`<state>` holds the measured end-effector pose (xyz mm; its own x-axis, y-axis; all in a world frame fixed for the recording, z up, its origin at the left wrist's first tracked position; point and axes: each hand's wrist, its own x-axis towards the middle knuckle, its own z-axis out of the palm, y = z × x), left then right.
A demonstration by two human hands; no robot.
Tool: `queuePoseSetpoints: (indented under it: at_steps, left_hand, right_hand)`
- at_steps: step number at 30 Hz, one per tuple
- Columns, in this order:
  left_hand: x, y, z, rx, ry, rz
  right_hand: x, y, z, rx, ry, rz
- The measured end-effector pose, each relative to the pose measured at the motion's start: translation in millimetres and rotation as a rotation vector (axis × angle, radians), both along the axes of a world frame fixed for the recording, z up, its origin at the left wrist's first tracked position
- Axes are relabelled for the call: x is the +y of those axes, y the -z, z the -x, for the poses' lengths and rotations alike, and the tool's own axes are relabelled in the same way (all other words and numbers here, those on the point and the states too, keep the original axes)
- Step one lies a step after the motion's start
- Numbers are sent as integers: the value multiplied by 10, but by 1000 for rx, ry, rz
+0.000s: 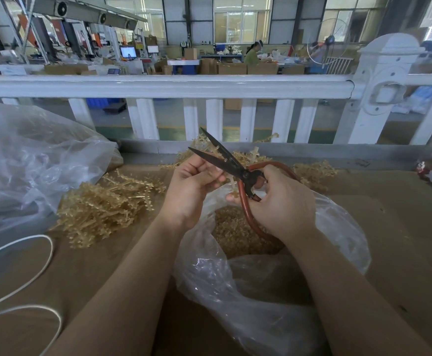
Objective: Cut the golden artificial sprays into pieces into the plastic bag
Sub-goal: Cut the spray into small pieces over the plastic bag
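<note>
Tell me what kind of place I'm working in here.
Probably a factory or workshop floor: cardboard boxes stacked across the hall, workers at distant tables, machines with screens, and a pile of golden sprays on your bench.

Setting: factory or packing workshop floor. Evidence: high hall with large windows (240, 21), machines with lit monitors (128, 51), stacked cardboard boxes (232, 68), seated worker (252, 53) at a far table, white railing (158, 86). Pedestal fan (329, 39), probably.
</note>
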<state>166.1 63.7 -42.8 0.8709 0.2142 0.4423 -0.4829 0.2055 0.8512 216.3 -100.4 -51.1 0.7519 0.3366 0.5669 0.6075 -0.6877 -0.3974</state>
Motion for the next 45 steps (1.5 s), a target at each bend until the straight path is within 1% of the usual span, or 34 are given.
queuePoseSetpoints:
  at_steps: [5, 10, 12, 16, 20, 24, 31, 35, 39, 45]
  left_hand:
    - [0, 7, -3, 0, 36, 5]
    - [1, -6, 10, 18, 30, 17]
    - [4, 0, 7, 37, -3, 21]
    - [14, 11, -23, 113, -142, 41]
    - [25, -5, -26, 166, -241, 53]
    - [18, -15, -10, 160, -269, 53]
    - [5, -51, 12, 133, -251, 27]
    - [-29, -68, 18, 125, -225, -9]
    - [-57, -75, 21, 117, -218, -59]
    - [-47, -71, 26, 98, -269, -97]
  right_hand:
    - [-20, 24, -6, 20, -6, 0]
    - [-21, 33, -10, 18, -8, -1]
    - [-21, 32, -15, 28, -11, 8]
    - [-36, 63, -45, 55, 1, 24]
    - [-49, 105, -73, 63, -5, -94]
    - [-37, 105, -108, 107, 3, -164]
    - [-59, 115, -99, 39, 20, -106]
    - [-56, 122, -101, 54, 69, -49]
    - [-58, 119, -110, 62, 106, -48]
    - [-65, 112, -77, 26, 51, -32]
